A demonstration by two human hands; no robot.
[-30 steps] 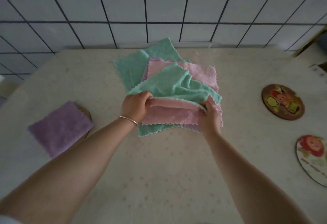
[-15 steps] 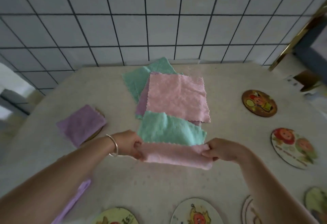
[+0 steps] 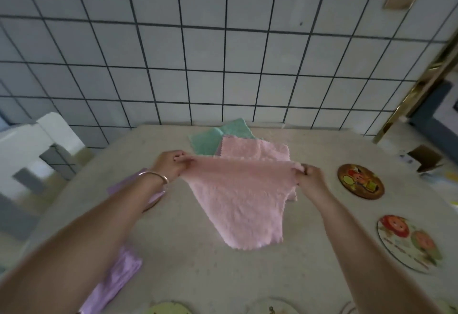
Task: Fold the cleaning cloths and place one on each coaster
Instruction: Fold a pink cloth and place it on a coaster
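A pink cloth (image 3: 241,199) hangs in the air above the table, stretched between my two hands. My left hand (image 3: 171,163) pinches its upper left corner and my right hand (image 3: 311,177) pinches its upper right corner. Behind it lies the cloth pile: another pink cloth (image 3: 257,150) on top, a green cloth (image 3: 218,136) under it. A folded purple cloth (image 3: 155,196) rests on a coaster at the left, mostly hidden by my left forearm. A dark round coaster (image 3: 360,181) and a white round coaster (image 3: 409,243) lie bare at the right.
A second purple cloth (image 3: 114,281) lies near the front left under my arm. More coaster rims (image 3: 171,308) peek in along the bottom edge. A tiled wall (image 3: 223,53) stands behind the table (image 3: 198,264). Small clutter (image 3: 425,161) sits at the far right.
The pink cloth went from bunched low near the table to lifted and spread open between both hands. The green cloth that lay on it is no longer seen. The camera tilted upward.
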